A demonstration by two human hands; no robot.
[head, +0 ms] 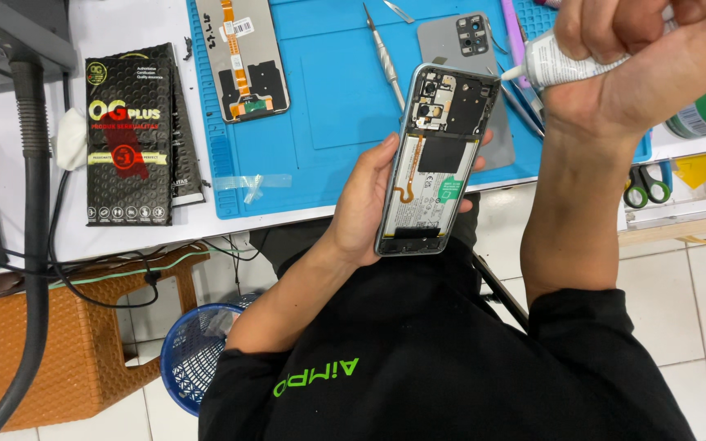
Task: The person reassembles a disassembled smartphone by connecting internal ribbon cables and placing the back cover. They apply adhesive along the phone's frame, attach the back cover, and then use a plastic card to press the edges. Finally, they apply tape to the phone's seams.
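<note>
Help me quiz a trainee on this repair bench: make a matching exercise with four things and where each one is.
Things:
1. opened phone
2. glue tube
3. grey back cover
4. blue basket

Places:
A. on the floor beside the wicker stool
B. in the right hand
C. flat on the blue mat
D. in the left hand

Pairs: 1-D, 2-B, 3-C, 4-A

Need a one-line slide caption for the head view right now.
Left hand cradles an opened grey smartphone, battery exposed, while the right hand points a small white squeeze tube at its top corner above a blue mat.
</note>
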